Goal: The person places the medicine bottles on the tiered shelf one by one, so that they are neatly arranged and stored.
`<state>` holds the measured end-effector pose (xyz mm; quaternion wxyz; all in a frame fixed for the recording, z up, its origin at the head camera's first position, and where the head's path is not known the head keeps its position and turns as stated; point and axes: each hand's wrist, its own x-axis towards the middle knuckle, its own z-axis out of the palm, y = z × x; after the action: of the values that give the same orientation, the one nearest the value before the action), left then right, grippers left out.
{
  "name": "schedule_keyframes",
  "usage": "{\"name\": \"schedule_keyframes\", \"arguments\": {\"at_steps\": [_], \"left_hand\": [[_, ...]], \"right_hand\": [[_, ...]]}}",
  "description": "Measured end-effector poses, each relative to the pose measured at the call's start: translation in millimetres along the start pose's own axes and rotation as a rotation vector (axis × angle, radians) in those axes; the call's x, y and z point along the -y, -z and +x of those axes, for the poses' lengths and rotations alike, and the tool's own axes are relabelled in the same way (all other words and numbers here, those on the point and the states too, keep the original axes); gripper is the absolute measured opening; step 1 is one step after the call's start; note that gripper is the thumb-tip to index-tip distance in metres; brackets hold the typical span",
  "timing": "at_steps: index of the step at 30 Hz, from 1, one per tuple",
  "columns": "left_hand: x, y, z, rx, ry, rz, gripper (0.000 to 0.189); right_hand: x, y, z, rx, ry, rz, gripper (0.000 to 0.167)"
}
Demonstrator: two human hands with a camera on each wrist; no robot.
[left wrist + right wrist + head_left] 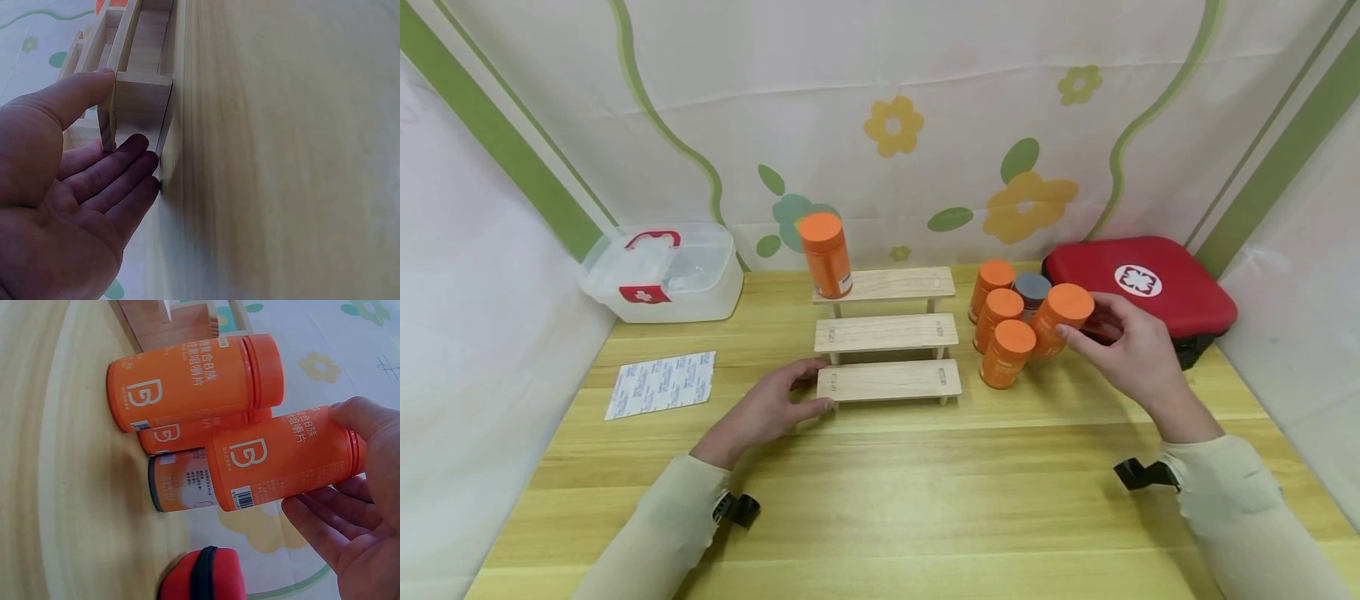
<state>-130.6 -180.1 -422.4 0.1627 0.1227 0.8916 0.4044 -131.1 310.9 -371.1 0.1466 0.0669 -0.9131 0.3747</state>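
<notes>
My left hand (775,403) is at the left end of the lowest step of a three-step wooden shelf (889,381). In the left wrist view, the thumb and fingers grip the end of its board (107,112). My right hand (1131,346) holds an orange supplement bottle (1060,315) by its lid end, thumb on one side and fingers on the other. The right wrist view shows this bottle (281,459) raised off the table, slightly tilted. Beside it stand several orange bottles (1006,358) and a grey-lidded bottle (1032,288). Another orange bottle (827,258) stands upright on the top step's left end.
A red first-aid case (1180,292) lies behind the right hand. At the back left sits a clear plastic first-aid box (692,283) with a red handle. A printed white blister sheet (661,385) lies on the wood-grain table (910,517). Patterned fabric (820,92) closes off the back.
</notes>
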Motion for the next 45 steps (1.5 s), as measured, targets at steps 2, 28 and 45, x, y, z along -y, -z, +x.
{"name": "schedule_keyframes", "arguments": {"at_steps": [2, 28, 45], "left_hand": [[-0.1, 0.0, 0.0, 0.001, 0.000, 0.001, 0.066], [-0.6, -0.1, -0.2, -0.004, -0.003, -0.005, 0.067], [1.6, -0.2, 1.0, -0.003, -0.015, -0.009, 0.067]], "right_hand": [[2.2, 1.8, 0.0, -0.010, 0.004, -0.006, 0.060], [30.3, 18.8, 21.7, -0.174, 0.179, 0.046, 0.054], [48.5, 6.3, 34.8, -0.223, 0.321, 0.127, 0.052]]}}
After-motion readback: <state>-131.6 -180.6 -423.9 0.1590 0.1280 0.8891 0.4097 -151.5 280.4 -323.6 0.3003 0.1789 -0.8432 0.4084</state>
